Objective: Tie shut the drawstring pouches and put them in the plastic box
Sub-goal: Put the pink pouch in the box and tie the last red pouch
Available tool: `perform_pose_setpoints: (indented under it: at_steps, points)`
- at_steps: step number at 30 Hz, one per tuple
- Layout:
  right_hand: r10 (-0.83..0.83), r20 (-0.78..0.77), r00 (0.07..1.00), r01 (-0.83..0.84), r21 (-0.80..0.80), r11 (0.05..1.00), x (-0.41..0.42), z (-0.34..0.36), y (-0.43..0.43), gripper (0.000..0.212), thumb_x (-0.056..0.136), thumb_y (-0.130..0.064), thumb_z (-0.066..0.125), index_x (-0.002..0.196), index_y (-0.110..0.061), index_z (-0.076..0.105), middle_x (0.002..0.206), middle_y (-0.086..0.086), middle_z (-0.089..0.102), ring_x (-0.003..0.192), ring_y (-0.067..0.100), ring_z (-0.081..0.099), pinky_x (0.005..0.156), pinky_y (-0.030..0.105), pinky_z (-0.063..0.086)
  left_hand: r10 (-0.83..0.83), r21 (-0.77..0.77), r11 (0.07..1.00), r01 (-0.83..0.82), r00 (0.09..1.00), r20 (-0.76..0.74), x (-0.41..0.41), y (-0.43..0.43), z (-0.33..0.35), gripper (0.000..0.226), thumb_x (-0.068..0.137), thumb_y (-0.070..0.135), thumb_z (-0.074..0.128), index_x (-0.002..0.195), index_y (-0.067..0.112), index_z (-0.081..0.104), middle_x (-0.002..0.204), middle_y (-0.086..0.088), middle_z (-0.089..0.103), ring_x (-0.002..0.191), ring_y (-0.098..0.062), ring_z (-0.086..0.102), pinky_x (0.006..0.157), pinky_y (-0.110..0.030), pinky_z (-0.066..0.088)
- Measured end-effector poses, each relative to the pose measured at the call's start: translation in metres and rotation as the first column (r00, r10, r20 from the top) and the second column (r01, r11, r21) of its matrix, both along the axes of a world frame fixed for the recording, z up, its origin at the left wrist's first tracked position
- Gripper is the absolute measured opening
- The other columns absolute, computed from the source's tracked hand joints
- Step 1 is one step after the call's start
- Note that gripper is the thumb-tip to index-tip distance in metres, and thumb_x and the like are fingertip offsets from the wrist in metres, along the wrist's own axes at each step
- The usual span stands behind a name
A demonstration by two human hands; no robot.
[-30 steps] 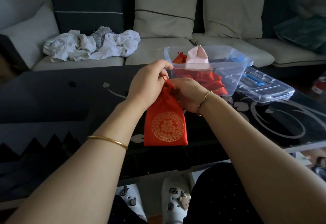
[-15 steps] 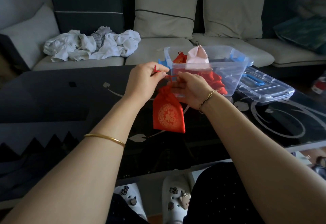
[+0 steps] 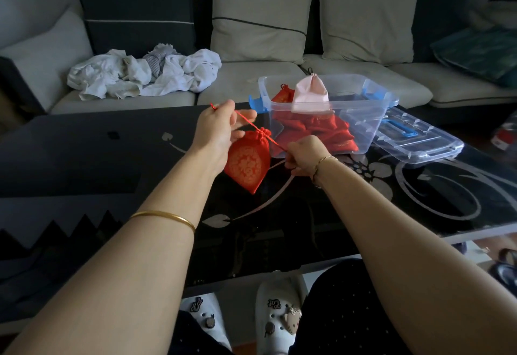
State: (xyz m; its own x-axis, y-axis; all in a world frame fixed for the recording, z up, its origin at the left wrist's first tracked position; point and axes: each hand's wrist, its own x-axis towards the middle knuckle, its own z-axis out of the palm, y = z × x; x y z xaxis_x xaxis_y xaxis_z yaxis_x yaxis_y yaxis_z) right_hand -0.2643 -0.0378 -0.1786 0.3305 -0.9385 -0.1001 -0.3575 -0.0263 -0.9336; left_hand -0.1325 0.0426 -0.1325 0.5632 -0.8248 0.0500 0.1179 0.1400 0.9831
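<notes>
A glossy black tabletop [image 3: 84, 158] fills the middle of the view, with a pale flower-and-vine pattern [image 3: 375, 171] across its right half. Behind it stands a light grey sofa [image 3: 251, 80]. A dark cushion [image 3: 134, 4] with a thin pale stripe leans at its back left, a beige cushion [image 3: 257, 16] beside it, then a second beige cushion [image 3: 369, 16]. A teal cushion [image 3: 481, 49] lies at the right. Crumpled white cloth [image 3: 140, 74] sits on the left seat. Below the tabletop's near edge show white clogs [image 3: 277, 315] with charms. At the right edge is a red-and-white object [image 3: 505, 137], perhaps a packet.
</notes>
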Motion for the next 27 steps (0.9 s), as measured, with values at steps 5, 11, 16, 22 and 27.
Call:
perform_pose_setpoints:
  at_steps: [5,11,16,22,27]
  points:
    - [-0.094,0.245,0.965,0.074,0.09,0.993,0.0,0.007,0.0,0.035,0.09,-0.01,0.042,0.055,-0.01,0.047,0.047,0.002,0.048,0.048,0.017,0.048,0.048,0.023,0.04,-0.105,0.151,0.986,0.069,0.965,0.241,0.001,-0.001,-0.004,0.03,0.096,0.023,0.049,0.069,0.014,0.057,0.061,0.003,0.062,0.062,-0.012,0.06,0.051,-0.021,0.035]
    - [0.048,0.508,0.86,-0.094,0.064,0.994,0.007,0.029,0.01,0.032,0.095,-0.017,0.049,0.064,-0.01,0.053,0.06,0.002,0.051,0.051,0.012,0.043,0.05,0.024,0.027,-0.314,0.34,0.927,0.16,0.827,0.467,-0.004,0.002,-0.007,0.008,0.083,0.02,0.07,0.075,0.019,0.068,0.07,-0.002,0.063,0.064,-0.01,0.055,0.059,-0.023,0.044]
    - [0.11,0.401,0.909,-0.127,0.015,0.992,0.013,0.027,0.01,0.038,0.097,-0.037,0.043,0.074,-0.013,0.062,0.069,0.001,0.058,0.048,0.012,0.04,0.049,0.026,0.029,-0.31,0.326,0.929,0.174,0.847,0.432,-0.006,0.0,-0.008,0.01,0.085,0.02,0.068,0.076,0.015,0.067,0.064,0.0,0.06,0.057,-0.008,0.053,0.055,-0.022,0.043]
    - [0.168,0.312,0.935,-0.201,0.074,0.977,0.007,0.027,0.016,0.016,0.093,-0.007,0.042,0.086,-0.007,0.057,0.07,0.009,0.055,0.049,0.016,0.044,0.048,0.025,0.036,-0.289,0.3,0.936,0.187,0.893,0.344,-0.002,0.001,-0.008,0.012,0.09,0.014,0.06,0.078,0.014,0.063,0.072,-0.002,0.062,0.061,-0.01,0.054,0.055,-0.021,0.042]
    - [0.239,0.249,0.939,-0.218,-0.109,0.97,0.004,0.025,0.016,0.013,0.085,0.003,0.055,0.082,-0.01,0.054,0.068,0.008,0.057,0.054,0.015,0.052,0.053,0.024,0.046,-0.198,0.289,0.951,0.11,0.935,0.295,-0.003,0.001,-0.01,0.015,0.092,0.014,0.057,0.077,0.016,0.058,0.07,-0.001,0.063,0.061,-0.009,0.058,0.053,-0.02,0.045]
